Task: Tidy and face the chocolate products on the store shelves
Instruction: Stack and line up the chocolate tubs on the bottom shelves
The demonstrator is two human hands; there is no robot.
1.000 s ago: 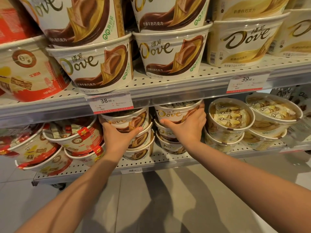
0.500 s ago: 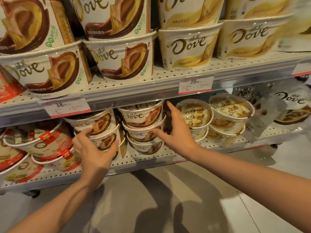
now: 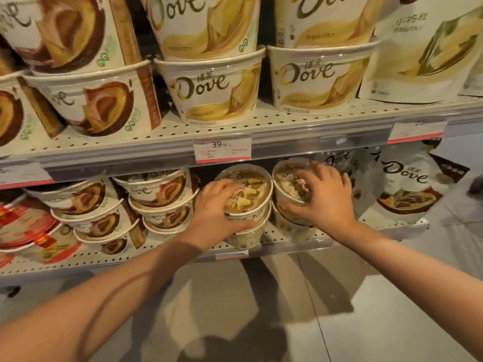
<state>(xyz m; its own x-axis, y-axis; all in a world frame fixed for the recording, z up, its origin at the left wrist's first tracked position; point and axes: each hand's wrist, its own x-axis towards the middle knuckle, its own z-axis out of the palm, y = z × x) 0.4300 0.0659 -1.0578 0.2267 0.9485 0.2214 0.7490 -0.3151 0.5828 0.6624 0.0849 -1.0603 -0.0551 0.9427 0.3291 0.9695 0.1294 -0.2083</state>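
On the lower shelf [image 3: 277, 246] stand two stacks of cream-and-gold Dove tubs with clear lids, tilted toward me. My left hand [image 3: 217, 212] grips the top tub of the left stack [image 3: 248, 189], fingers on the lid and thumb under its side. My right hand [image 3: 324, 197] grips the top tub of the right stack [image 3: 287, 178], fingers spread over its lid, thumb low on the wall. To the left stand stacks of brown Dove milk-chocolate tubs [image 3: 156, 194].
Large Dove tubs [image 3: 214, 92] fill the upper shelf [image 3: 287, 129], with a 39.90 price tag [image 3: 222, 150] on its edge. Dove pouches [image 3: 407, 184] lean at the lower right. Red-and-white tubs [image 3: 23, 226] sit at the lower left. Below is tiled floor [image 3: 261, 322].
Both hands left the brown tub stacks and moved right onto the two cream-and-gold stacks. The view shifted right with them.
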